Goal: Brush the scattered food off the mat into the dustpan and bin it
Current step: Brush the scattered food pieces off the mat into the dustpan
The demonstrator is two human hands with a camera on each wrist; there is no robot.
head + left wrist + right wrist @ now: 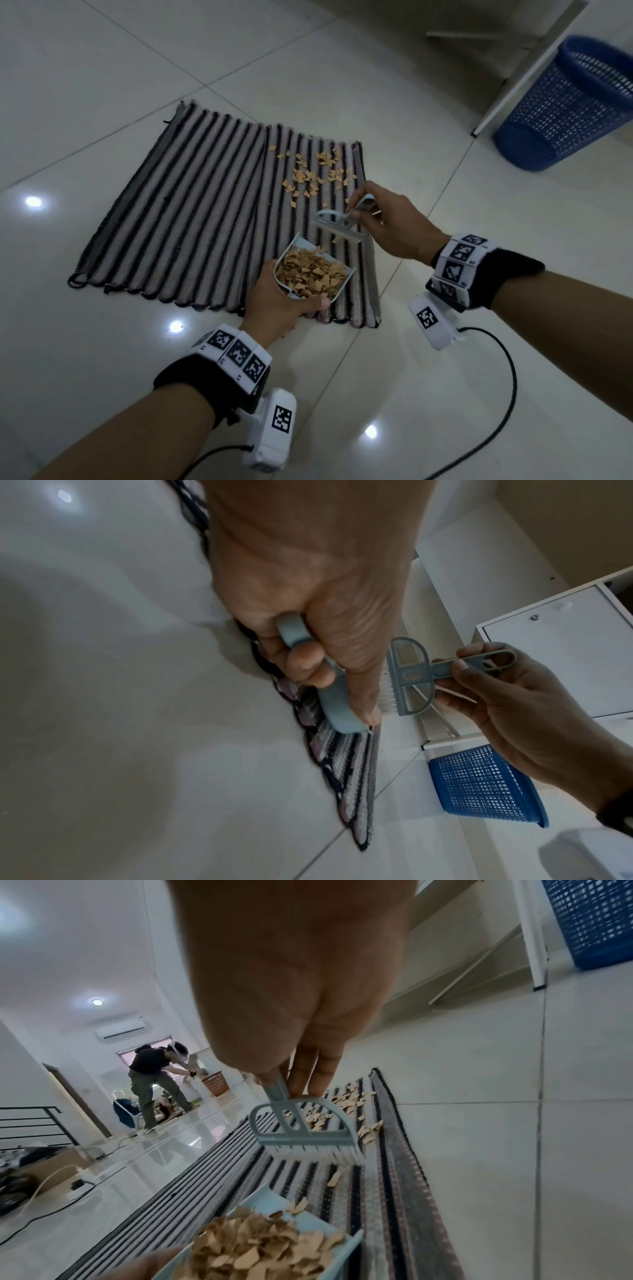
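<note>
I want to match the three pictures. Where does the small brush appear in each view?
Head view: the brush is right of centre, over the mat's right part, just above the dustpan, held by the right hand.
Left wrist view: brush right of centre, bristles pointing left.
Right wrist view: brush at centre, bristles down over the mat.
Shared landmark: the blue mesh bin.

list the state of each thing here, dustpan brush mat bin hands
dustpan: heaped with food pieces, gripped by left hand
brush: bristles down, over the mat, handle pinched by right hand
mat: flat on the floor, scattered food remaining
bin: upright beside the mat, contents not visible
</note>
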